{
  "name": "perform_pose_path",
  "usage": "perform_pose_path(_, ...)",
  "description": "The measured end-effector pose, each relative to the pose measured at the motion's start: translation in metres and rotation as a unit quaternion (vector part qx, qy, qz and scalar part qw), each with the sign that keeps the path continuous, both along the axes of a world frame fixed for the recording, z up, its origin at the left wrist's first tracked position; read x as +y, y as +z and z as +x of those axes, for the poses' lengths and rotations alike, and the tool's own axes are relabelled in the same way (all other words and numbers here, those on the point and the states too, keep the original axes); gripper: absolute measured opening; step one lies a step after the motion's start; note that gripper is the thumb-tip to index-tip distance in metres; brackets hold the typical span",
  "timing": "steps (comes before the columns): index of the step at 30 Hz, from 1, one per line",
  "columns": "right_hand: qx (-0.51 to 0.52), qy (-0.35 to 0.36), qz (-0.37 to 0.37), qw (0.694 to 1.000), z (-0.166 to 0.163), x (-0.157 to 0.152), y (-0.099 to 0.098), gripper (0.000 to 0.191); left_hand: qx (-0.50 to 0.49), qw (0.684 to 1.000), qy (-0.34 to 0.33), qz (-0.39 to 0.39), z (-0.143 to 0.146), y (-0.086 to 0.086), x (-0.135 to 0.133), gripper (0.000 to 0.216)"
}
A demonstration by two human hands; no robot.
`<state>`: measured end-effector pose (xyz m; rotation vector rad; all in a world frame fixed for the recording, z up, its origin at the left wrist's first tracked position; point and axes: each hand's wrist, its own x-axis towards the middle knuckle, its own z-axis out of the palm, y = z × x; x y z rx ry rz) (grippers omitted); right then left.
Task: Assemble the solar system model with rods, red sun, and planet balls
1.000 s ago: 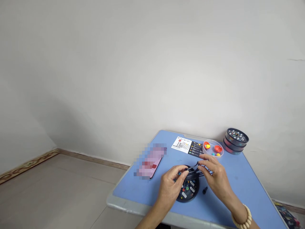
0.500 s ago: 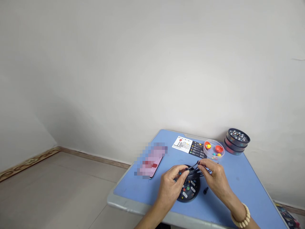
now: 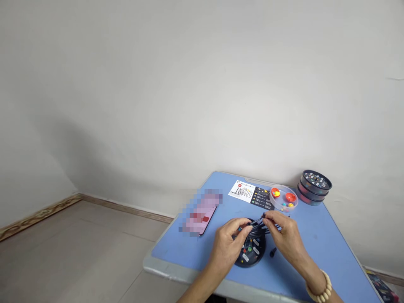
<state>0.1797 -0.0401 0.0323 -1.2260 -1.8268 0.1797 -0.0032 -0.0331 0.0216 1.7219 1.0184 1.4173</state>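
Holding: both hands pinch thin black rods (image 3: 263, 225) above a round black tray (image 3: 251, 250); the rods are between the two sets of fingertips.
Right hand: the right hand (image 3: 285, 240) has thumb and forefinger closed on the far end of the rods, near the upper tip; the other fingers are loosely bent. A bead bracelet (image 3: 322, 288) is on this wrist.
Left hand: the left hand (image 3: 229, 246) has fingertips closed on the near end of one rod, just at the left of the right-hand pinch. How many rods it holds I cannot tell, they overlap.
Under the grip: the black tray lies on the blue table (image 3: 318, 244), directly below the rods, with small coloured beads and white labels inside.
Beside the grip: a small black peg (image 3: 272, 252) lies on the table just right of the tray, below the right hand.
Change: compared with one second ago, the hands and rods are almost in the same place; only the left fingertips are a little closer to the right ones. I judge the fitting of the rods is in progress, not finished.
Beyond the grip: a clear dish (image 3: 283, 198) with orange cups, an instruction sheet (image 3: 251, 194) at its left, stacked round trays (image 3: 314, 187) further right.
Left of the grip: a blurred phone (image 3: 201, 212), well apart.
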Motion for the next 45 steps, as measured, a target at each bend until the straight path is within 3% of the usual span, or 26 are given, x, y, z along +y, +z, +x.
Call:
perform_pose_path(22,0.006,-0.005,-0.002,1.0,-0.0003,0.0002,-0.0032,0.016,0.018,1.0,-0.019,0.016,0.002,-0.0052,0.0066,0.015)
perform_pose_path(45,-0.002,-0.008,0.011,1.0,-0.0019,0.0005,-0.0041,0.017,0.068,0.994,0.026,0.087,0.0046,-0.0092,0.0041,0.014)
